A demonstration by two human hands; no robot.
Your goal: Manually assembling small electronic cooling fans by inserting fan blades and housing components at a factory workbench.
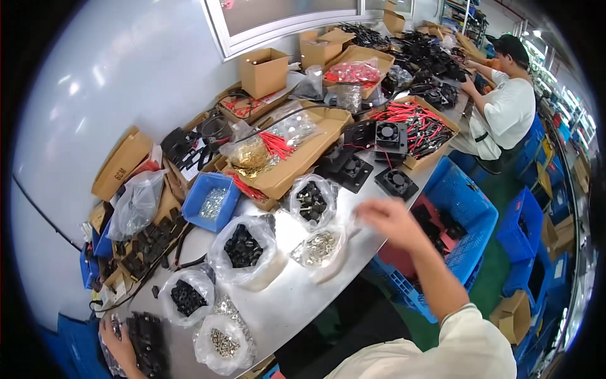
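Note:
At the lower left my left hand [120,346] is curled around something small, dark and shiny that I cannot make out. Beside it lies a stack of black plastic parts [146,344]. My right hand [392,221] is over the table's right edge, slightly blurred, fingers stretched to the left and seemingly holding nothing. Nearest to it are a clear bag of silver metal pieces [320,247] and a black fan [396,181]. Other open bags hold black knobs [243,247], black-topped screws [312,201], black caps [187,298] and small metal nuts [225,343].
A blue bin of small screws [212,205] stands by a cardboard tray [303,158] with red-sleeved parts. Right of the table is a blue crate [470,189] holding black parts. A co-worker [505,101] sits at the far right, reaching toward piled black cables [435,54].

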